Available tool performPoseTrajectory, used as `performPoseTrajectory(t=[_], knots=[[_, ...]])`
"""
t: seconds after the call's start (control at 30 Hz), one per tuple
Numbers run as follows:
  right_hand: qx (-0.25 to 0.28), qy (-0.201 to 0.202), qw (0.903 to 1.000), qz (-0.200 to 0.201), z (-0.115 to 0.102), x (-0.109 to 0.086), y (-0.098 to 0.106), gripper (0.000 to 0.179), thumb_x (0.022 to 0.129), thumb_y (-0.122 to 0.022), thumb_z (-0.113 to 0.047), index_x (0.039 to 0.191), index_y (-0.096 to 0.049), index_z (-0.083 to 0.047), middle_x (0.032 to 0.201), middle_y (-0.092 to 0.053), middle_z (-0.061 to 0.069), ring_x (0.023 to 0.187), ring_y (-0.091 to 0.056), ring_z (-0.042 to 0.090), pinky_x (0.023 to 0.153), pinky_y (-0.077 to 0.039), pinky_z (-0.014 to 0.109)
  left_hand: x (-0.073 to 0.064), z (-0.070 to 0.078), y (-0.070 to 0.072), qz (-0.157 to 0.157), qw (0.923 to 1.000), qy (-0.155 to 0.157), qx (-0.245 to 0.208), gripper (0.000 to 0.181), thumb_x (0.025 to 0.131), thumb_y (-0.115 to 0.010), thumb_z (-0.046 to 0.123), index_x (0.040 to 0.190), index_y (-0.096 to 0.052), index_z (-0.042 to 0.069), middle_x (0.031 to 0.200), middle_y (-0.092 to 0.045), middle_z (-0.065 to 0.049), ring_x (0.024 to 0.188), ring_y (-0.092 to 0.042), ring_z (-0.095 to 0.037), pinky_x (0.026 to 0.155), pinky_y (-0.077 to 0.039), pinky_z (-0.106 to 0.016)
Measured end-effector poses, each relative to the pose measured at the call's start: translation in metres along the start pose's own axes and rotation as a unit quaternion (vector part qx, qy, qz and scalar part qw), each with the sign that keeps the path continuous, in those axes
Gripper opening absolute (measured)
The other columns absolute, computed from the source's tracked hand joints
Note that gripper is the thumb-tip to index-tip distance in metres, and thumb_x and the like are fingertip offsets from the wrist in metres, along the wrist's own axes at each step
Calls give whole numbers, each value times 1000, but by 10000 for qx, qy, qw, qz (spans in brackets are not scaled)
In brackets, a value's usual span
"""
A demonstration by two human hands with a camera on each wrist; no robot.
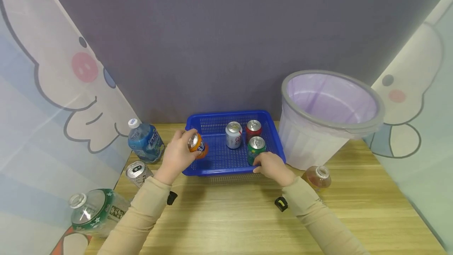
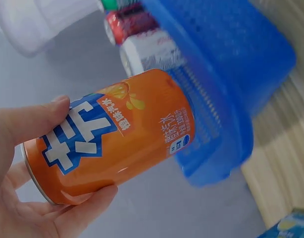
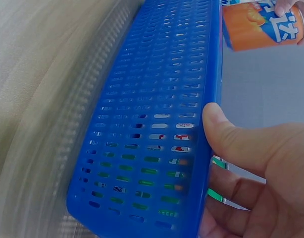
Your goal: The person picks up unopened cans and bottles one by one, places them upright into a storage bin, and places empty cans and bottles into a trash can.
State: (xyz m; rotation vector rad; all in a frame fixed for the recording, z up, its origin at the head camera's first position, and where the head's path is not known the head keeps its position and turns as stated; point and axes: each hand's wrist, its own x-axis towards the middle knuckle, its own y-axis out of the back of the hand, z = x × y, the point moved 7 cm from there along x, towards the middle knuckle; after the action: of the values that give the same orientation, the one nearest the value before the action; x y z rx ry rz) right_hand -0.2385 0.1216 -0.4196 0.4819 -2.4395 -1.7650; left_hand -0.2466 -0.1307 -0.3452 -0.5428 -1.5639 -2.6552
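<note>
My left hand (image 1: pixel 177 154) grips an orange soda can (image 2: pixel 117 134) near its top, thumb on one side and fingers on the other. The can is over the left end of a blue plastic basket (image 1: pixel 223 170), tilted in the left wrist view. My right hand (image 1: pixel 272 167) pinches the basket's front rim near its right corner, thumb outside and fingers inside. Just behind those fingers stands a green can (image 1: pixel 256 150). A white can (image 1: pixel 233 135) and a red can (image 1: pixel 253 130) stand upright in the basket beside it.
Right of the basket stands a lined white bin (image 1: pixel 301 145) with a grey rim. An amber bottle (image 1: pixel 317 178) is near my right forearm. To the left are a blue bottle (image 1: pixel 146 143), a silver can (image 1: pixel 138 173) and a large clear bottle (image 1: pixel 97 211). A grey wall (image 1: pixel 219 50) rises behind.
</note>
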Motion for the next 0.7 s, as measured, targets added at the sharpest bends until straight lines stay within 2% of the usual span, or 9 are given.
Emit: performPoseTrajectory(t=[0.33, 0.7], knots=[[-51, 44, 10000, -17, 0, 0, 1, 17, 77, -77, -23, 87, -75, -10, 89, -73, 3, 89, -67, 27, 77, -53, 42, 6, 21, -47, -559, 9983, -140, -110, 66, 66, -86, 11, 126, -58, 9, 117, -56, -22, 94, -63, -33, 74, -56, -44], [-27, 51, 9999, -89, -3, 2, 2, 17, 76, -77, -24, 87, -75, -11, 90, -73, 2, 89, -67, 27, 76, -54, 42, 13, 42, -94, -932, 9953, -210, -151, 67, 67, -86, 13, 127, -57, 11, 115, -56, -18, 96, -62, -33, 77, -55, -45]])
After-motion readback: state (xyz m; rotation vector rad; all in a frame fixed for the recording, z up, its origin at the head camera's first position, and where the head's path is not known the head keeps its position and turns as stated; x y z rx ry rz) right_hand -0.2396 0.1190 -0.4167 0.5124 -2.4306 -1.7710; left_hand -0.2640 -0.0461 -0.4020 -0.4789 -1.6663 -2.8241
